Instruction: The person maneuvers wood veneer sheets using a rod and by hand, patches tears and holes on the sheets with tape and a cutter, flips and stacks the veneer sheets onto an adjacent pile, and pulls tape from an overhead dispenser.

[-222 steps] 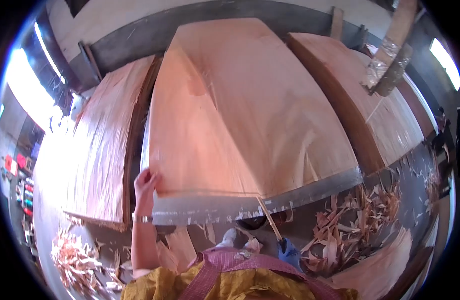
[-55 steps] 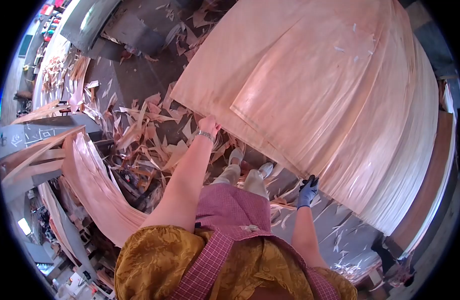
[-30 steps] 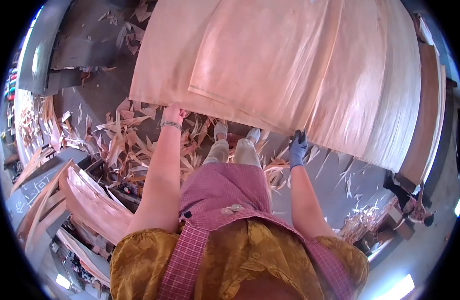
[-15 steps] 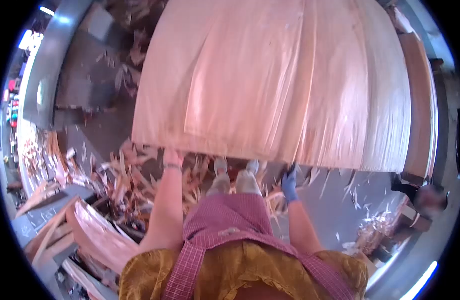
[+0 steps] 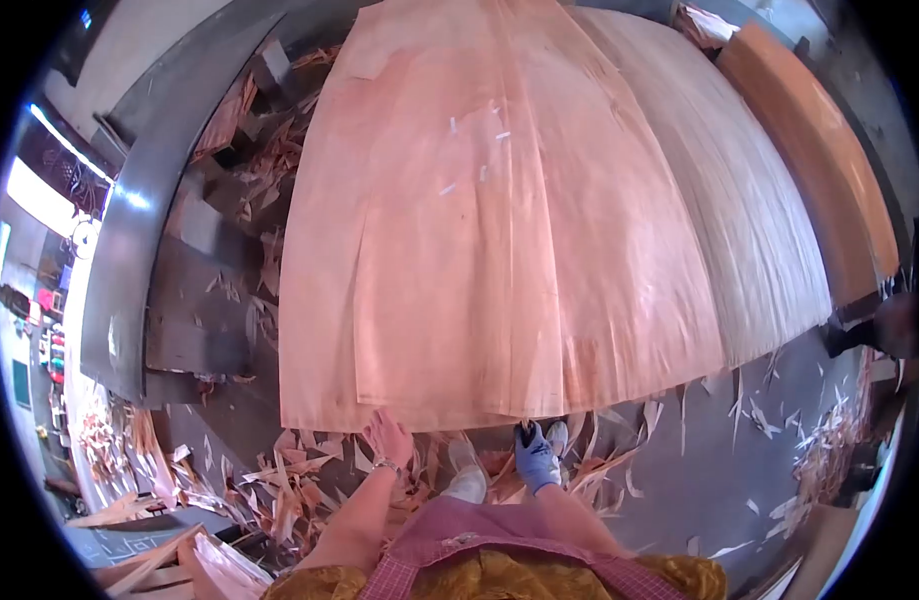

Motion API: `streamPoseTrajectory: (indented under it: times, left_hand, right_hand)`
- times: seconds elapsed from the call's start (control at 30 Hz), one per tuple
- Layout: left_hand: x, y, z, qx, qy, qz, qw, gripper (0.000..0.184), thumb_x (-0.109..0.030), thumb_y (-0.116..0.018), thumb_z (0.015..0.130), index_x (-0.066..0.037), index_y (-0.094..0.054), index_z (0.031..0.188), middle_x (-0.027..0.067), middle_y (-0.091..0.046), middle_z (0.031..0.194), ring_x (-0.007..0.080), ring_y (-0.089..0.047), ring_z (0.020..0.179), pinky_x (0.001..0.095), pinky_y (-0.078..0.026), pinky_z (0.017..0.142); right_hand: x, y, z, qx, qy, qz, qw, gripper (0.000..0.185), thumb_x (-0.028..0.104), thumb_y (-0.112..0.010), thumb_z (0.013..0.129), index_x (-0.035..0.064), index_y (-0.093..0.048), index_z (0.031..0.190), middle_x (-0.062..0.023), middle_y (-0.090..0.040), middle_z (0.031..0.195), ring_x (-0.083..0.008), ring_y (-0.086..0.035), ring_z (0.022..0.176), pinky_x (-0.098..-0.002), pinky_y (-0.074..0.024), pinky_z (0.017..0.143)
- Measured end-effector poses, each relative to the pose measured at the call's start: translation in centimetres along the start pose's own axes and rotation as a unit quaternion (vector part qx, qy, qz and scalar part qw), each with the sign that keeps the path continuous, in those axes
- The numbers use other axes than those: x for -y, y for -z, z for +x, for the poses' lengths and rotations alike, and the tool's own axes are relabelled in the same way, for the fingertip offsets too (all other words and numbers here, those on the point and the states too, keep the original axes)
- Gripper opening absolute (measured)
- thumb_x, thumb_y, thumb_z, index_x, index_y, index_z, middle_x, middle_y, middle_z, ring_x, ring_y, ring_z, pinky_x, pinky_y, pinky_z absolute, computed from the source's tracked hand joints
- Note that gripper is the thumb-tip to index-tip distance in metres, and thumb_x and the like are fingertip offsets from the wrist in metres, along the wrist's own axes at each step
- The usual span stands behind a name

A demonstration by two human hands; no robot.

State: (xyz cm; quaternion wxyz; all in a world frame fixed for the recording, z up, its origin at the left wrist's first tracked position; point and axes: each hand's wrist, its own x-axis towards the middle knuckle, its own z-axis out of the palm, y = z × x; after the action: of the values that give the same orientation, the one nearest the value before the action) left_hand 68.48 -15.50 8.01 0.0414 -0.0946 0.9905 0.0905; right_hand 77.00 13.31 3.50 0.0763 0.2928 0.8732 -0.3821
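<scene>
On the left, a long grey panel (image 5: 119, 290) curves away towards the far side. Right of it, torn wood scraps (image 5: 289, 490) litter the dark floor (image 5: 679, 490). In the middle lie broad, overlapping veneer sheets (image 5: 429, 300), their near edge just ahead of the person; a few small white strips (image 5: 483, 173) sit on top. The bare left hand (image 5: 387, 440) is at that edge, fingers spread apart. Farther right, the blue-gloved right hand (image 5: 536, 455) reaches the same edge; whether it grips, I cannot tell. Paler sheets (image 5: 719, 190) continue rightwards, then a brown board (image 5: 809, 150) and another person's dark sleeve (image 5: 851, 338).
</scene>
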Motion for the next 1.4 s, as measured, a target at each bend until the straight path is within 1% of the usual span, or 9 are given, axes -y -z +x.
streamPoseTrajectory:
  times: [0.3, 0.43, 0.47, 0.7, 0.87, 1.07, 1.2, 1.27, 1.4]
  left_hand:
    - [-5.1, 1.6, 0.7, 0.017, 0.037, -0.055, 0.998, 0.036, -0.009, -0.059, 0.078, -0.008, -0.046, 0.112, 0.0128, -0.053, 0.110, 0.0285, -0.052, 0.107, 0.0447, -0.034, 0.088]
    - [-7.4, 0.1, 0.7, 0.067, -0.028, -0.016, 0.997, 0.045, -0.011, -0.059, 0.079, -0.009, -0.045, 0.121, 0.0138, -0.052, 0.117, 0.0289, -0.052, 0.110, 0.0458, -0.034, 0.091]
    - [-8.2, -0.1, 0.7, 0.076, -0.050, -0.003, 0.996, 0.049, -0.011, -0.059, 0.079, -0.010, -0.043, 0.125, 0.0145, -0.051, 0.121, 0.0291, -0.051, 0.113, 0.0466, -0.034, 0.094]
    - [-10.7, -3.0, 2.4, 0.232, -0.060, 0.045, 0.970, 0.066, -0.018, -0.058, 0.081, -0.024, -0.036, 0.143, 0.0169, -0.037, 0.142, 0.0341, -0.042, 0.129, 0.0522, -0.032, 0.106]
    - [-8.0, -6.8, 4.3, 0.264, -0.108, 0.100, 0.953, 0.061, -0.020, -0.055, 0.082, -0.022, -0.039, 0.141, 0.0163, -0.038, 0.143, 0.0367, -0.048, 0.123, 0.0485, -0.037, 0.104]
    - [-9.1, -5.4, 6.1, 0.316, -0.109, 0.100, 0.937, 0.052, -0.009, -0.053, 0.079, -0.009, -0.047, 0.130, 0.0212, -0.049, 0.128, 0.0390, -0.049, 0.119, 0.0457, -0.039, 0.102]
    - [-15.7, -1.0, 2.4, 0.210, -0.084, 0.118, 0.967, 0.054, -0.013, -0.055, 0.079, -0.004, -0.045, 0.131, 0.0196, -0.046, 0.132, 0.0369, -0.049, 0.120, 0.0440, -0.041, 0.101]
    - [-18.1, -0.7, 0.0, 0.213, -0.122, 0.053, 0.968, 0.053, -0.012, -0.056, 0.079, -0.005, -0.047, 0.130, 0.0202, -0.046, 0.130, 0.0371, -0.048, 0.120, 0.0439, -0.041, 0.100]
    - [-22.4, 1.3, -4.3, 0.255, -0.208, 0.016, 0.944, 0.053, -0.013, -0.058, 0.079, -0.006, -0.047, 0.131, 0.0210, -0.046, 0.130, 0.0371, -0.048, 0.119, 0.0440, -0.043, 0.098]
  right_hand:
    - [2.3, 10.0, -1.1, -0.022, 0.032, 0.214, 0.976, 0.030, 0.016, -0.063, 0.087, 0.0026, -0.059, 0.114, -0.0153, -0.067, 0.093, -0.0254, -0.066, 0.086, -0.0350, -0.0496, 0.077]
    - [-3.8, 11.9, 1.5, -0.168, 0.125, 0.125, 0.970, 0.026, 0.016, -0.064, 0.087, 0.0018, -0.061, 0.108, -0.0152, -0.065, 0.089, -0.0187, -0.063, 0.078, -0.0313, -0.0484, 0.071]
    - [-3.4, 14.6, 1.2, -0.092, 0.038, 0.160, 0.982, 0.023, 0.016, -0.064, 0.087, 0.0017, -0.061, 0.105, -0.0161, -0.065, 0.084, -0.0186, -0.062, 0.072, -0.0323, -0.0483, 0.067]
    - [-11.5, 20.1, 5.4, -0.120, 0.000, 0.074, 0.990, 0.025, 0.015, -0.065, 0.084, 0.0036, -0.062, 0.106, -0.0176, -0.066, 0.082, -0.0293, -0.066, 0.075, -0.0383, -0.0505, 0.071]
    - [-20.6, 23.9, 10.0, -0.202, 0.053, 0.106, 0.972, 0.024, 0.018, -0.065, 0.085, 0.0042, -0.062, 0.105, -0.0170, -0.067, 0.083, -0.0313, -0.066, 0.074, -0.0376, -0.0508, 0.067]
    - [-29.3, 35.5, 14.1, -0.237, -0.010, -0.120, 0.964, 0.019, 0.029, -0.060, 0.088, 0.0120, -0.061, 0.097, -0.0173, -0.065, 0.080, -0.0382, -0.063, 0.073, -0.0458, -0.0479, 0.060]
    - [-30.7, 39.1, 14.2, -0.204, -0.046, -0.121, 0.970, 0.025, 0.032, -0.058, 0.090, 0.0146, -0.062, 0.107, -0.0188, -0.066, 0.085, -0.0389, -0.064, 0.077, -0.0466, -0.0501, 0.065]
    - [-27.4, 38.8, 14.0, -0.223, -0.005, -0.091, 0.971, 0.028, 0.033, -0.059, 0.089, 0.0132, -0.061, 0.109, -0.0179, -0.066, 0.084, -0.0382, -0.064, 0.077, -0.0471, -0.0505, 0.067]
    - [-19.8, 37.4, 16.5, -0.098, -0.042, -0.027, 0.994, 0.029, 0.030, -0.058, 0.088, 0.0121, -0.059, 0.110, -0.0207, -0.065, 0.092, -0.0383, -0.063, 0.088, -0.0472, -0.0503, 0.074]
